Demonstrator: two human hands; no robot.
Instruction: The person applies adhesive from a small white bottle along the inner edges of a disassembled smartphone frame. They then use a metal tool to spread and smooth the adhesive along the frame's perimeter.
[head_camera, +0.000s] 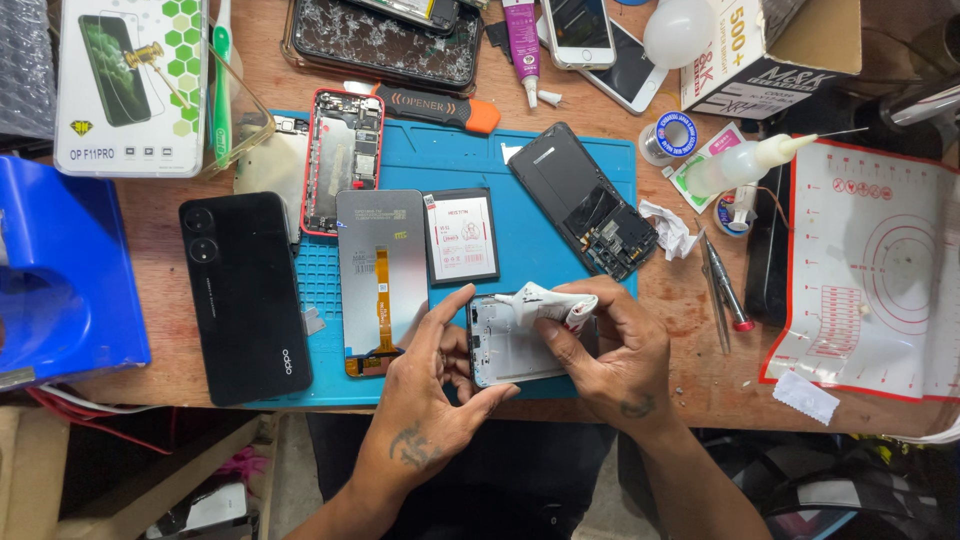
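Observation:
My left hand (432, 385) grips a white phone frame (505, 345) by its left edge, holding it just above the front of the blue work mat (470, 160). My right hand (615, 350) presses a crumpled white tissue (548, 303) against the top of that frame. Left of the frame a grey phone screen panel (380, 270) with an orange flex cable lies face down. A phone battery (461, 236) lies behind the frame. A black phone back cover (243, 295) rests at the mat's left edge.
An opened black phone (585, 200) and a red-edged opened phone (343, 160) lie on the mat. Tweezers and a screwdriver (722, 285), a squeeze bottle (745, 162), a solder spool (669, 136), cracked phones, boxes, a blue bin (60, 270) and a white-red silicone mat (880, 270) crowd the wooden bench.

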